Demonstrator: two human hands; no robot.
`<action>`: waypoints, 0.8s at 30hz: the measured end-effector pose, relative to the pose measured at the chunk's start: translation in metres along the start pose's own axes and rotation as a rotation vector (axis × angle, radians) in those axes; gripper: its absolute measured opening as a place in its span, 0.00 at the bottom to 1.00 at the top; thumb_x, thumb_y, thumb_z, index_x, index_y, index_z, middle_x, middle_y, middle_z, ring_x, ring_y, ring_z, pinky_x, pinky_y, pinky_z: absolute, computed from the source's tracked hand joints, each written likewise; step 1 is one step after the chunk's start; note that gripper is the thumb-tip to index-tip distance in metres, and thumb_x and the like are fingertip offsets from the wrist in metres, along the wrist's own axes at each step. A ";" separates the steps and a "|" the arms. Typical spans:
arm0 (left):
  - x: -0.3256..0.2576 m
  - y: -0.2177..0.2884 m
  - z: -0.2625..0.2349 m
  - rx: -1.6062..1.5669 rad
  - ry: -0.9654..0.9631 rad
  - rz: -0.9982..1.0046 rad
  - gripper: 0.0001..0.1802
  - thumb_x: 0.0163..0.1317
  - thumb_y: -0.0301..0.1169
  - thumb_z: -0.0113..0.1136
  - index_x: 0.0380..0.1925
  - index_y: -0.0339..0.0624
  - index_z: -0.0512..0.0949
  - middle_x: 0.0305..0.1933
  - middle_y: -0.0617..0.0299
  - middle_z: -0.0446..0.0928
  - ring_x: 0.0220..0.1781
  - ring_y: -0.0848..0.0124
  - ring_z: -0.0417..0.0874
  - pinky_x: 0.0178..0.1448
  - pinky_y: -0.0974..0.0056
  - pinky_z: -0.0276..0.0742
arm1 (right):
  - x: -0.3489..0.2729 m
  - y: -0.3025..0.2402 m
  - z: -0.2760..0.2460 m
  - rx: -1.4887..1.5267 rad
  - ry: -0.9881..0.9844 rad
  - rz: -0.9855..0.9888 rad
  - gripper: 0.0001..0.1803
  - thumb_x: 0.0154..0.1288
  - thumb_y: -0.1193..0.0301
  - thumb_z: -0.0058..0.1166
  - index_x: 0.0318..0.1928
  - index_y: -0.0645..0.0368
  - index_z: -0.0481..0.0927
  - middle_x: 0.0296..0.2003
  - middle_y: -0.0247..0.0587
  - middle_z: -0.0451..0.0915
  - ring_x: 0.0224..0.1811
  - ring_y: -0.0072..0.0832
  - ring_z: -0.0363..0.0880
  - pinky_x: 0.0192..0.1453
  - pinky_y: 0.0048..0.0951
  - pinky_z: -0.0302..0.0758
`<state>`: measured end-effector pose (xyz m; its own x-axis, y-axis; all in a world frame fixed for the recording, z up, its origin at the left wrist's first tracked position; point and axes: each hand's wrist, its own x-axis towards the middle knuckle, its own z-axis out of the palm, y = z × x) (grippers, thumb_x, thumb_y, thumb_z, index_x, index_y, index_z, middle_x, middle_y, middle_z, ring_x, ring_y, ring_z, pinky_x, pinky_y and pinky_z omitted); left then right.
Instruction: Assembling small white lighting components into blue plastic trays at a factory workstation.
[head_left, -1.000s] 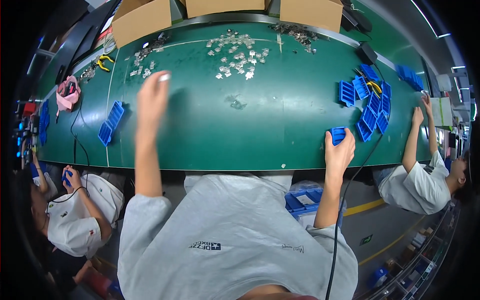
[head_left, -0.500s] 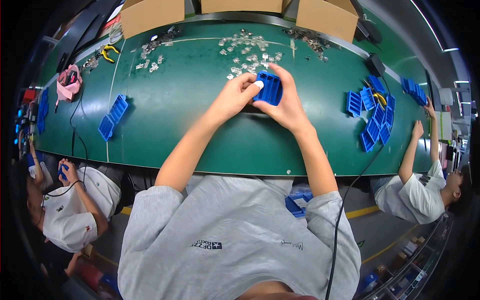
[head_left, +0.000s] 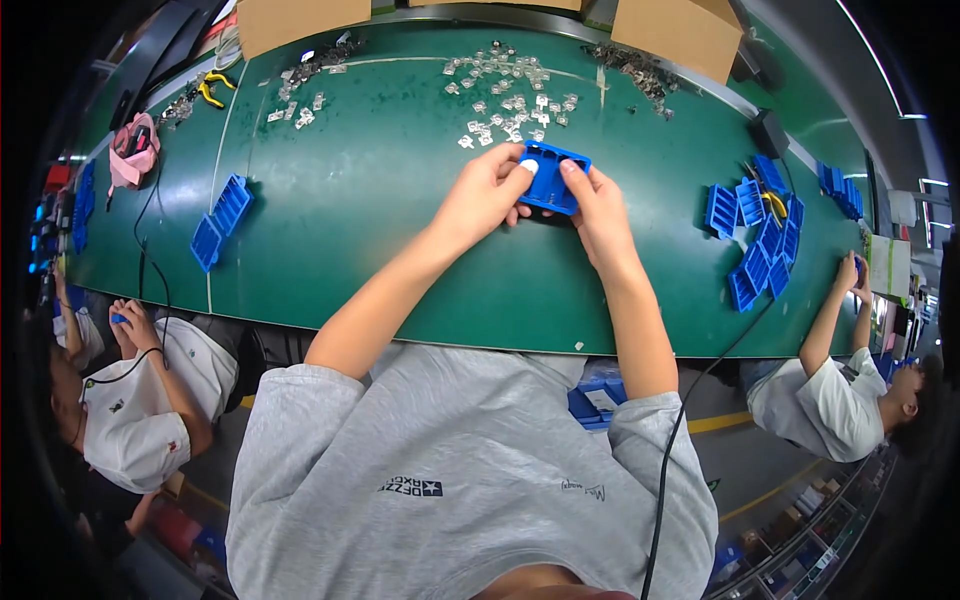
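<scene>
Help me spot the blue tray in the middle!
On the green table, find the scattered shiny pieces. Just nearer, the left hand and right hand grip one blue tray. Other blue trays lie on the table; this one is held.

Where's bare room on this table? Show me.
Free: the green table between the two left-side blue trays and the left hand; also between the right hand and the right-side blue trays. Crowded: beyond the hands, with small shiny pieces, and among the right-side trays.
</scene>
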<state>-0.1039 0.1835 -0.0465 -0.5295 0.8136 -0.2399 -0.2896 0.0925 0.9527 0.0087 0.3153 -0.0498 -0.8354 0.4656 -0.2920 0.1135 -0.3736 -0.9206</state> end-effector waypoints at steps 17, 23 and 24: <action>0.046 0.002 -0.031 1.018 0.339 0.424 0.10 0.59 0.31 0.60 0.39 0.39 0.82 0.41 0.54 0.78 0.43 0.54 0.81 0.48 0.55 0.77 | 0.008 -0.015 -0.028 0.623 0.074 -0.081 0.27 0.71 0.58 0.46 0.58 0.68 0.65 0.51 0.58 0.76 0.52 0.43 0.79 0.46 0.34 0.84; 0.048 0.010 -0.030 1.095 0.292 0.422 0.09 0.59 0.31 0.60 0.36 0.39 0.81 0.41 0.54 0.78 0.41 0.53 0.81 0.46 0.54 0.78 | 0.006 -0.013 -0.025 0.562 0.032 -0.055 0.26 0.70 0.60 0.47 0.58 0.69 0.66 0.51 0.57 0.77 0.50 0.40 0.80 0.46 0.33 0.83; 0.049 0.008 -0.032 1.095 0.298 0.422 0.09 0.59 0.31 0.60 0.36 0.39 0.81 0.41 0.54 0.78 0.41 0.53 0.81 0.46 0.54 0.78 | 0.007 -0.013 -0.024 0.550 0.009 -0.040 0.26 0.70 0.60 0.47 0.57 0.70 0.67 0.50 0.56 0.77 0.49 0.40 0.80 0.45 0.33 0.82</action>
<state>-0.1579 0.2060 -0.0564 -0.6240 0.7463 0.2317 0.7021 0.4054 0.5854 0.0145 0.3420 -0.0462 -0.8283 0.4939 -0.2644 -0.2178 -0.7188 -0.6603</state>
